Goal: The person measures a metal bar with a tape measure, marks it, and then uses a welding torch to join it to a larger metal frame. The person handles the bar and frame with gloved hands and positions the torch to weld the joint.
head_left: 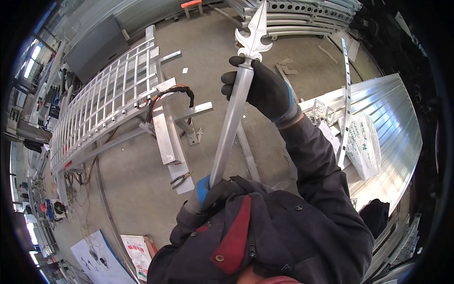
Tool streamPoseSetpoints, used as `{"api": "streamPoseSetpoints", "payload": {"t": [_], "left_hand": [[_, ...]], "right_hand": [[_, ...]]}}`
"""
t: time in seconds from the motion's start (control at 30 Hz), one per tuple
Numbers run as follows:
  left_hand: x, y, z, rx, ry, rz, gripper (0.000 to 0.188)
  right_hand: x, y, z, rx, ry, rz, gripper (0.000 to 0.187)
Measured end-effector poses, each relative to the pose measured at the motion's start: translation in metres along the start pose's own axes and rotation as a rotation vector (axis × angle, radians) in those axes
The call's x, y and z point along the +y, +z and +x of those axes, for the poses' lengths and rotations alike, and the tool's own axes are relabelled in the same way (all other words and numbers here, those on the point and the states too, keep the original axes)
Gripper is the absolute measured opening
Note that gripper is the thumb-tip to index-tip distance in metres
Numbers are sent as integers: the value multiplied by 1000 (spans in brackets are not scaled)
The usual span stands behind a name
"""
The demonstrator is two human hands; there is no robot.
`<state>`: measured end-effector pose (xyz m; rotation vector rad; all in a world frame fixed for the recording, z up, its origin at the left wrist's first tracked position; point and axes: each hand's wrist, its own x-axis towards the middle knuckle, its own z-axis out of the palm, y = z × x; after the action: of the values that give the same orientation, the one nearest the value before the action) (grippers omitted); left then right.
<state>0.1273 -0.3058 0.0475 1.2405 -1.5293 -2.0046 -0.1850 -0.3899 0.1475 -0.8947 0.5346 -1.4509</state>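
A silver square metal tube (231, 125) slants up and away in front of my chest. Its far end carries a pale spear-point finial (256, 38) with curled side barbs, set on a round collar (246, 62). My right hand (267, 92), in a black glove with a blue cuff, is closed round the tube just below the finial, with fingertips showing on the left side. Close against my jacket, my left hand (208, 193), gloved with a blue cuff, grips the tube's near end. Its fingers are partly hidden.
At the left, a welded metal grille (111, 90) lies on supports. Pliers (180, 178) rest on a metal channel (168, 137) beside black cables (177, 89). To the right, a sheet-metal surface (392, 104) bears a white bag (362, 146) and square scroll pieces (323, 111). Profiles are stacked at the back (302, 19).
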Motion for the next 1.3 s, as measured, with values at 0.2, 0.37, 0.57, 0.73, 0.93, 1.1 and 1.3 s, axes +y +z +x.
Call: {"api": "streamPoseSetpoints", "payload": {"t": [0.2, 0.37, 0.57, 0.73, 0.93, 1.1, 1.3], "left_hand": [[1, -24, -3, 178, 88, 146, 22], [-1, -44, -8, 361, 156, 370, 25], [-26, -96, -6, 193, 47, 417, 46], [-31, -120, -7, 72, -38, 363, 54], [-37, -136, -17, 140, 133, 257, 56], [-64, -153, -25, 258, 103, 423, 54], [-72, -135, -42, 346, -28, 390, 54]], "right_hand": [[29, 12, 35, -123, 29, 297, 53], [65, 12, 64, -181, 33, 532, 48], [110, 35, 86, -91, 24, 542, 44], [128, 37, 94, -80, -20, 514, 39], [88, 19, 98, -93, -133, 434, 42], [88, -8, 109, 27, -134, 453, 39], [141, -24, 128, -106, -70, 347, 36]]}}
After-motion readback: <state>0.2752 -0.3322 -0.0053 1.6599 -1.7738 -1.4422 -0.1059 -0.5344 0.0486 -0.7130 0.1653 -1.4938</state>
